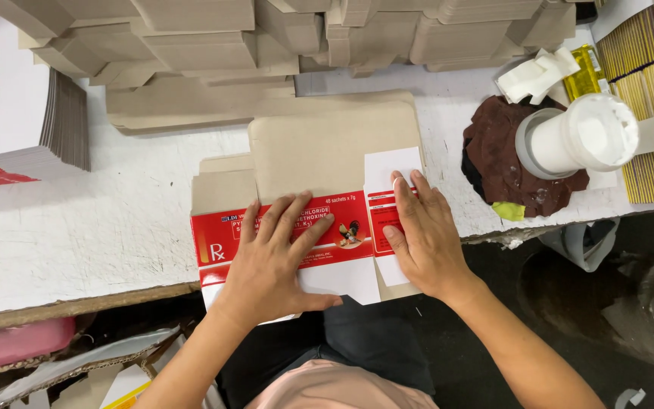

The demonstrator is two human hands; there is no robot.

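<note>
Both hands press a flat carton blank at the near table edge.

The white table (77, 227) carries the red-and-white carton (319, 163), half folded, directly under the fingers and overhanging the near edge. Left hand (274, 254) lies flat, fingers spread on the red panel; right hand (421, 231) flat, fingers together on the side flap. Judgement: even palm pressure along the crease would hold the fold square. Beyond the fingertips: stacked blanks (266, 38). Right of them: a white jar (580, 140) on a brown cloth (493, 155).
</note>
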